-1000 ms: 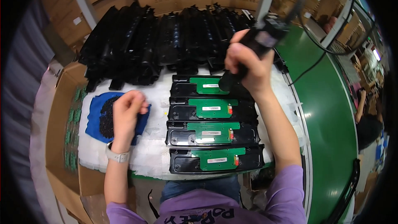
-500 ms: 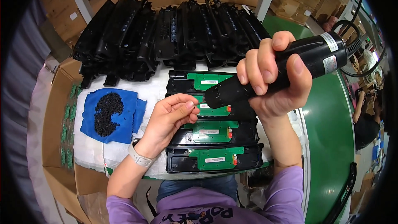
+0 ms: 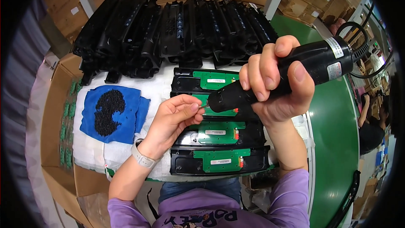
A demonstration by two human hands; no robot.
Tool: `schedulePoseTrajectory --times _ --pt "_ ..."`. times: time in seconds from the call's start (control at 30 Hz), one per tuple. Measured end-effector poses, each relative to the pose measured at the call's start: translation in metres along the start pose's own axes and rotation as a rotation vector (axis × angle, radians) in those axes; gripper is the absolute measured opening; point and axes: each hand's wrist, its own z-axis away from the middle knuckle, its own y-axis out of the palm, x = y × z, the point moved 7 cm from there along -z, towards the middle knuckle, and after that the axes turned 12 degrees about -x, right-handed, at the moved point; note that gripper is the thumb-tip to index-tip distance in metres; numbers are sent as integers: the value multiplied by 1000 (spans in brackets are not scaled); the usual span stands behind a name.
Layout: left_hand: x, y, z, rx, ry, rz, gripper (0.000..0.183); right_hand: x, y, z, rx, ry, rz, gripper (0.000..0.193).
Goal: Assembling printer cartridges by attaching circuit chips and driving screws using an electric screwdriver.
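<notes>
My right hand (image 3: 278, 80) is wrapped round a black electric screwdriver (image 3: 314, 61), tilted with its nose down to the left. At its thin bit (image 3: 204, 106), the thumb and forefinger of my left hand (image 3: 179, 116) are pinched together; what they hold is too small to make out. Beneath both hands, several black plastic panels (image 3: 184, 161) lie in a column, each bearing a green circuit board (image 3: 215, 155). The hands and screwdriver partly hide the second and third panels. Left of them, a heap of tiny black screws (image 3: 109, 114) rests on a blue cloth (image 3: 90, 120).
Long black plastic housings (image 3: 139, 38) are stacked across the table's far side. An open cardboard box (image 3: 57, 143) with green boards (image 3: 66, 143) stands at the left. The screwdriver's cable (image 3: 358, 29) loops at the right, above a green floor (image 3: 333, 143). Another person (image 3: 371, 126) is at far right.
The view has shifted slightly. My left fingers remain pinched at the screwdriver's bit, and my right hand keeps its hold with only a small movement.
</notes>
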Motion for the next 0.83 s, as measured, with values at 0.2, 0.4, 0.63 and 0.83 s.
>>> schedulePoseTrajectory --times 0.2,0.4,0.63,0.83 --pt "1 -1 2 -9 -2 2 16 -2 3 2 60 -18 20 27" --pt "-6 -1 -1 2 93 -163 17 -5 -1 -1 37 26 -18 23" --pt "-23 -12 -6 -154 430 -514 17 -9 -27 -20 -70 110 426 23" --pt "-16 -8 -6 -134 499 -764 15 -27 -60 -29 -154 103 600 25"
